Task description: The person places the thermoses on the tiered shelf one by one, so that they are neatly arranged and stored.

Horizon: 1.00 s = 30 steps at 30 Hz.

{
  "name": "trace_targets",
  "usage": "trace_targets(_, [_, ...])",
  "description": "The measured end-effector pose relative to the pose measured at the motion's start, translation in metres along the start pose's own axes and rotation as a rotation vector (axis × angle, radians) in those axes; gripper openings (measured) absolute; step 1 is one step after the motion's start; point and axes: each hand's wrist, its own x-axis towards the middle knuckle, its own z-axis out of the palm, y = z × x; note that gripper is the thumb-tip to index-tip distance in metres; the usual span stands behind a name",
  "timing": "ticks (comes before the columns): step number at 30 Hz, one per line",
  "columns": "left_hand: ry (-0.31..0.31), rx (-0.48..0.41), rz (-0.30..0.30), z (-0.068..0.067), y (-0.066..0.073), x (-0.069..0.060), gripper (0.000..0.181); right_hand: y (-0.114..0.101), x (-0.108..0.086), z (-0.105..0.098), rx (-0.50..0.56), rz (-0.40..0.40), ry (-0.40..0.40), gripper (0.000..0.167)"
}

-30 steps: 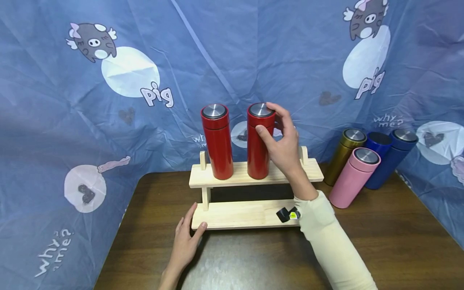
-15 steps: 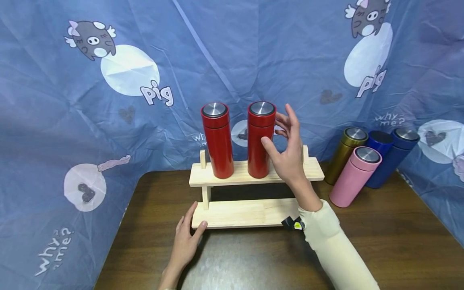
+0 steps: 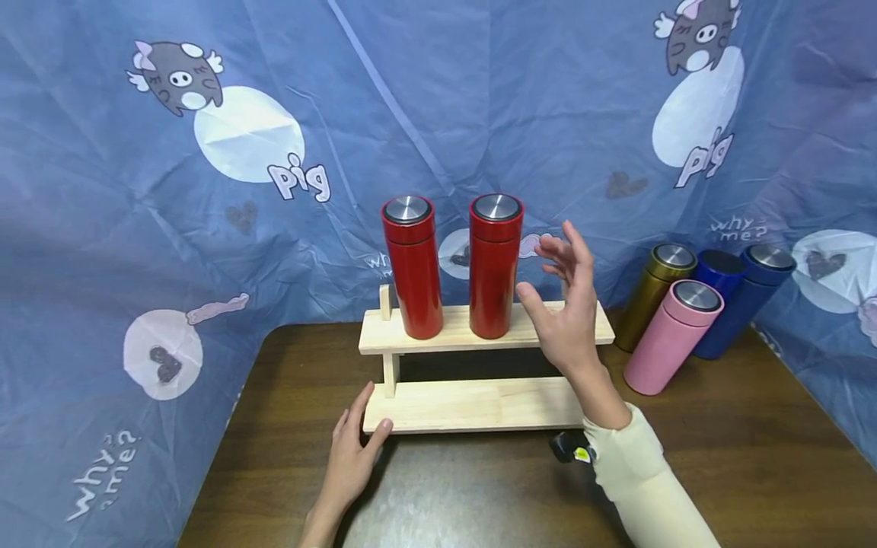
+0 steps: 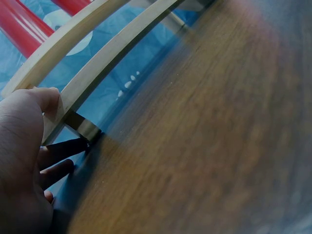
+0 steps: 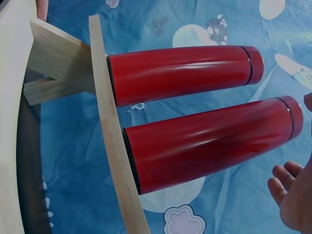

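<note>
Pinching the lower left end of a two-tier pale wooden rack with the left hand; holding the right hand, thumb and fingers spread, just beside a glossy red metal-lidded cylindrical flask, upright on the rack's upper tier near its matching red cylindrical twin.

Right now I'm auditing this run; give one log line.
two red bottles: upright, upper shelf; left hand: holds wooden rack; right hand: empty, apart from bottles

Right hand raised, loosely curved; left hand lower
</note>
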Motion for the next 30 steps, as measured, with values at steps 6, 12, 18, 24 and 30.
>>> trace_targets(6, [-0.006,-0.005,-0.023,0.001,0.000,-0.001,0.070,-0.005,-0.011,-0.013,0.035,-0.021,0.047,0.091])
trace_targets(12, [-0.003,-0.001,-0.012,0.001,-0.001,-0.001,0.069,-0.006,-0.020,-0.024,0.041,-0.038,0.067,0.085])
trace_targets(18, [-0.002,0.002,-0.007,0.001,-0.002,0.000,0.069,-0.008,-0.028,-0.036,0.033,-0.049,0.057,0.086])
trace_targets(24, [-0.004,0.004,-0.014,0.001,-0.001,0.000,0.069,-0.011,-0.035,-0.046,-0.006,-0.071,0.041,0.084])
trace_targets(30, [-0.002,0.007,-0.002,0.002,0.000,0.000,0.069,-0.015,-0.046,-0.057,-0.047,-0.064,0.007,0.082])
